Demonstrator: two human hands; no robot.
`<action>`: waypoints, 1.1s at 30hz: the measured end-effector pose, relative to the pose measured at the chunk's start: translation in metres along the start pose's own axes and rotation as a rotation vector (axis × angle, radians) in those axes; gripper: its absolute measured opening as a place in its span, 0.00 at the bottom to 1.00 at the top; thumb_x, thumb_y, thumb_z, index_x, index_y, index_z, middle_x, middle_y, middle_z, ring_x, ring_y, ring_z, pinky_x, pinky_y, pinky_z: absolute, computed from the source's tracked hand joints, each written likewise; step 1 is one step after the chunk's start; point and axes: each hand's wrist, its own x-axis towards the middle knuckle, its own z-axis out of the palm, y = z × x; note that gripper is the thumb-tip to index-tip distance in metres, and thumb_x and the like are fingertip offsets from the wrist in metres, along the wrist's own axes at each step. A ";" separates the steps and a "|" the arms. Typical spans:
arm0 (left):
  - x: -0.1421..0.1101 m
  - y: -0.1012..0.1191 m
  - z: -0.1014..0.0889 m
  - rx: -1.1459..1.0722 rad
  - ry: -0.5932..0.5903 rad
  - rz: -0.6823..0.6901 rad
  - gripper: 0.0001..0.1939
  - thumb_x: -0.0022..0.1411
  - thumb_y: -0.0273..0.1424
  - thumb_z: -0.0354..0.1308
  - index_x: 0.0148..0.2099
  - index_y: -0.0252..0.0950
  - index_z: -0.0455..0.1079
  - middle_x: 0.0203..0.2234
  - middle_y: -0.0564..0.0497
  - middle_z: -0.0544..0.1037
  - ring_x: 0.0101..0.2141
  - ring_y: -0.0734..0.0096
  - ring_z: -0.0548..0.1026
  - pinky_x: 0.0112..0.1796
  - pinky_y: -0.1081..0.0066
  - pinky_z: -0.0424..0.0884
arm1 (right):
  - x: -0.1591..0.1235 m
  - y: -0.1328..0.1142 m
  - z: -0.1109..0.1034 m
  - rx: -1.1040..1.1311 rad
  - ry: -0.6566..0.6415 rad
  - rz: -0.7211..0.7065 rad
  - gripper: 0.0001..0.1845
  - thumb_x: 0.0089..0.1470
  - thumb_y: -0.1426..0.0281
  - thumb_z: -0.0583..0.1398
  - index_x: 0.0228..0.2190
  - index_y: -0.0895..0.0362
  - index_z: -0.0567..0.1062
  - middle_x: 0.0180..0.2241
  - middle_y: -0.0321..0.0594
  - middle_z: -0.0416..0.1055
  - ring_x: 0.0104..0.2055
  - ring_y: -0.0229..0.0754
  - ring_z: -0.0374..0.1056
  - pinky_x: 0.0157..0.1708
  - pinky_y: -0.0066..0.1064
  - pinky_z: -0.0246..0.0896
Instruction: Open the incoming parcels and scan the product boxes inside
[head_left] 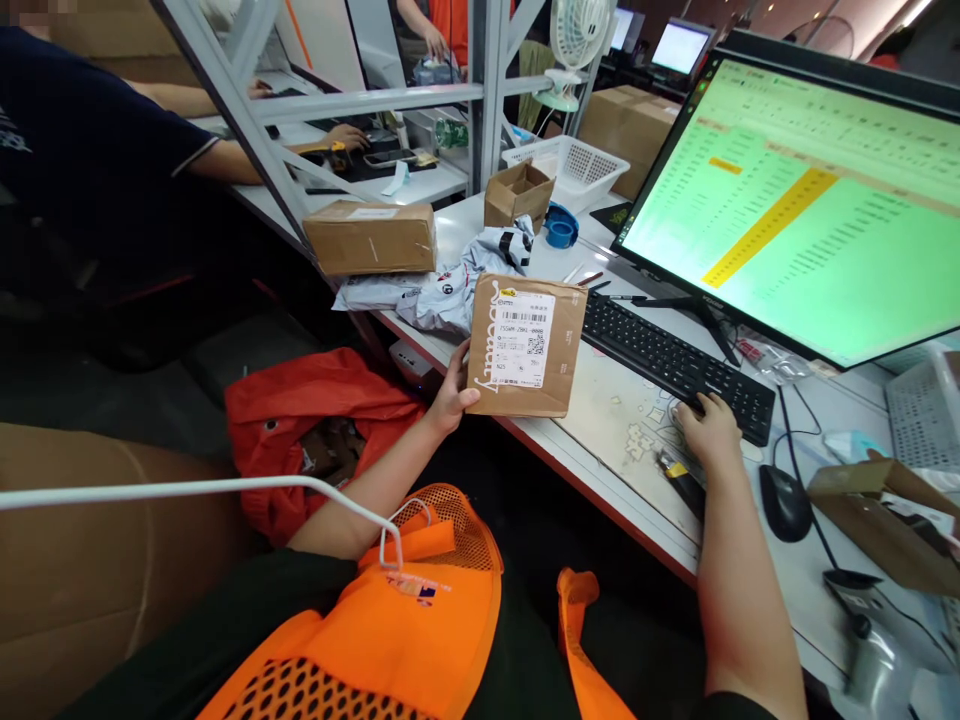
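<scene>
My left hand [452, 392] grips the left edge of a flat brown cardboard parcel [525, 346] and holds it upright above the table's front edge, its white shipping label facing me. My right hand [707, 428] rests on the near end of a black keyboard [667, 360], fingers curled down onto the keys. A large monitor [802, 200] with a green spreadsheet and a yellow band stands behind the keyboard.
A black mouse [784, 500] lies right of my right hand. Grey poly bags [450, 285], a closed brown box [371, 237] and a small open box [517, 192] lie farther back. A red bag [307, 420] sits on the floor. Another person's arms work at the far desk.
</scene>
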 end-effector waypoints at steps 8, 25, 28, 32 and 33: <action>0.000 0.002 -0.002 0.028 0.010 -0.026 0.59 0.45 0.52 0.77 0.74 0.47 0.55 0.63 0.40 0.72 0.61 0.40 0.73 0.61 0.48 0.72 | -0.001 0.004 0.002 0.013 0.004 -0.008 0.36 0.64 0.55 0.56 0.63 0.67 0.73 0.71 0.60 0.58 0.73 0.63 0.54 0.72 0.62 0.48; 0.000 0.002 -0.001 -0.002 0.015 -0.019 0.58 0.45 0.50 0.78 0.73 0.46 0.56 0.64 0.39 0.72 0.59 0.41 0.75 0.61 0.48 0.73 | 0.000 0.005 0.005 -0.012 0.018 -0.027 0.35 0.64 0.55 0.56 0.63 0.66 0.73 0.71 0.59 0.59 0.72 0.63 0.54 0.71 0.61 0.50; 0.000 0.003 -0.001 -0.004 0.010 -0.021 0.58 0.45 0.50 0.78 0.73 0.46 0.57 0.63 0.39 0.73 0.59 0.41 0.76 0.59 0.49 0.74 | 0.001 0.005 0.006 -0.019 0.024 -0.016 0.35 0.64 0.55 0.56 0.63 0.66 0.74 0.71 0.58 0.59 0.72 0.62 0.55 0.72 0.59 0.49; 0.001 0.003 0.000 0.012 0.009 -0.019 0.58 0.45 0.50 0.78 0.73 0.45 0.57 0.62 0.39 0.74 0.58 0.41 0.76 0.57 0.50 0.76 | 0.002 0.007 0.009 -0.020 0.045 -0.025 0.35 0.64 0.55 0.56 0.62 0.66 0.74 0.70 0.58 0.60 0.72 0.62 0.56 0.71 0.56 0.50; 0.001 0.003 -0.001 0.014 0.009 -0.019 0.58 0.44 0.51 0.78 0.73 0.45 0.57 0.61 0.39 0.74 0.58 0.41 0.76 0.57 0.50 0.76 | 0.003 0.007 0.010 -0.021 0.051 -0.027 0.35 0.64 0.55 0.56 0.62 0.66 0.75 0.70 0.58 0.60 0.72 0.62 0.56 0.71 0.55 0.51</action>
